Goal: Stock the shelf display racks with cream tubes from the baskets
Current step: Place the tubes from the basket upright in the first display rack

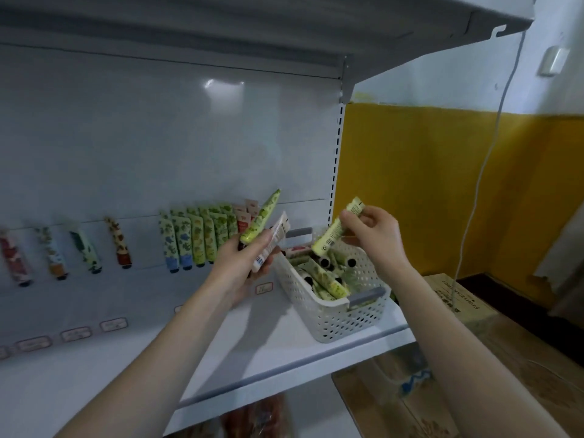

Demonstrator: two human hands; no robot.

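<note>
A white perforated basket [335, 314] stands on the shelf at the right, holding several cream tubes [328, 281]. My left hand [243, 263] grips two tubes, a green patterned tube [262, 218] and a white tube [273, 240], just left of the basket. My right hand [374, 233] pinches a pale yellow-green tube [339, 230] above the basket's far end. Against the shelf's back panel lean rows of displayed tubes [199, 238], green and blue ones in the middle, pinkish ones behind my left hand.
Single sample tubes [85, 251] lean along the back panel at the left, with price labels [76, 335] on the shelf in front. An upper shelf [284, 30] hangs overhead. Cardboard boxes [464, 308] sit on the floor at the right, by a yellow wall and a hanging cable [480, 175].
</note>
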